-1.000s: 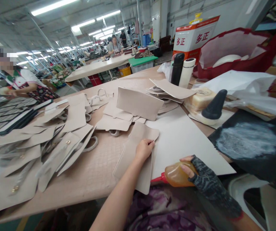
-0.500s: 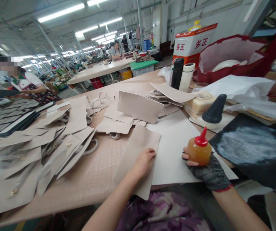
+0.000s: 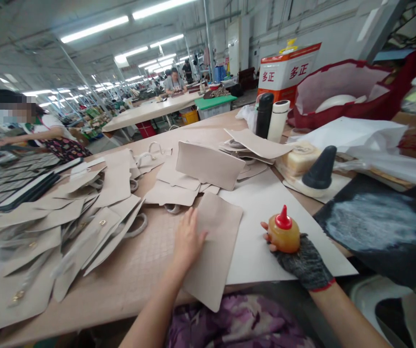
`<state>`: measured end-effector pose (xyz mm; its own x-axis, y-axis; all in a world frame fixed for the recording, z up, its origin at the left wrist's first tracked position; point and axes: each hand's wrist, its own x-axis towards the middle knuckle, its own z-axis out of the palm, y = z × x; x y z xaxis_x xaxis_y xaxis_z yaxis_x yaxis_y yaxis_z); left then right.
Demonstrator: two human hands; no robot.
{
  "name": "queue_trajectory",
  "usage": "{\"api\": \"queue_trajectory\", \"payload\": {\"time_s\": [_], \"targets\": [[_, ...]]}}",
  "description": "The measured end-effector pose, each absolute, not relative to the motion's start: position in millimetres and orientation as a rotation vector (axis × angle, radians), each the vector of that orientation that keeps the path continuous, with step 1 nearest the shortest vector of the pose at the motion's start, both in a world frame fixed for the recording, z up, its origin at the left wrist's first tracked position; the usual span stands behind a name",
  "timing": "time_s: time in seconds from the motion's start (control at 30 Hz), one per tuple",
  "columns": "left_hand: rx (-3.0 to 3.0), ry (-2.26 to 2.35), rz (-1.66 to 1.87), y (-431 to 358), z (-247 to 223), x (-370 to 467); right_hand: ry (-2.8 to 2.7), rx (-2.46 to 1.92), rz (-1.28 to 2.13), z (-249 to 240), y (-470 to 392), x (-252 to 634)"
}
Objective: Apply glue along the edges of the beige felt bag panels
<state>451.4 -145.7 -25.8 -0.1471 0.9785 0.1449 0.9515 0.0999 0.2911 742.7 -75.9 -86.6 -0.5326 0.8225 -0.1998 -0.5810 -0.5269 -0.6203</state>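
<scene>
My left hand (image 3: pixel 189 238), bare, lies with its fingers stretched along the left edge of a beige leather panel (image 3: pixel 218 241). That panel rests partly on a white sheet (image 3: pixel 251 232) and reaches over the table's front edge. In my right hand (image 3: pixel 304 261), which wears a grey fingerless glove with a red cuff, is a round squeeze bottle (image 3: pixel 283 236) of amber liquid, probably glue, with its red nozzle pointing up. Beyond the panel, more beige panels (image 3: pixel 210 164) lie in a loose stack, one tilted on top.
Beige bag pieces with handles and metal fittings (image 3: pixel 99 227) cover the table's left side. To the right are a black cone (image 3: pixel 320 169), a black sheet with white residue (image 3: pixel 375 220), a black flask (image 3: pixel 264 116) and a red bag (image 3: pixel 342 108). A co-worker (image 3: pixel 44 125) stands at the left.
My left hand has moved from the panel's right side to its left edge, and its fingers have straightened. The bottle in my right hand has shifted slightly left and down.
</scene>
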Motion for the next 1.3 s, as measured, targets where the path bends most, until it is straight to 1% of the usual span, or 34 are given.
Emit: {"api": "queue_trajectory", "payload": {"time_s": [0.07,0.13,0.27,0.37,0.43,0.5,0.6,0.7,0.8,0.9,1.07,1.3], "targets": [[1.649,2.337,0.510,-144,-20,439,-0.718,-0.609,2.102,-88,-77,743],[1.511,2.263,0.476,-145,-10,438,-0.708,-0.596,2.127,-88,-81,742],[1.724,2.330,0.388,-154,27,465,-0.550,-0.582,2.201,-88,-90,738],[1.999,2.352,0.161,-159,45,500,-0.495,-0.588,2.169,-85,-95,734],[2.124,2.304,0.002,-159,42,521,-0.465,-0.593,2.177,-81,-97,731],[2.179,2.247,-0.112,-157,29,538,-0.427,-0.592,2.200,-76,-97,730],[2.183,2.191,-0.180,-151,8,548,-0.385,-0.585,2.212,-73,-97,732],[2.149,2.210,-0.154,-144,5,537,-0.374,-0.549,2.208,-73,-98,733],[2.022,2.298,-0.117,-135,16,516,-0.364,-0.512,2.222,-76,-99,734],[1.966,2.270,-0.154,-129,22,504,-0.364,-0.509,2.228,-78,-98,734],[1.955,2.319,-0.240,-127,5,519,-0.374,-0.465,2.236,-78,-96,733],[1.915,2.404,-0.156,-127,-6,523,-0.370,-0.476,2.244,-82,-94,734]]}}
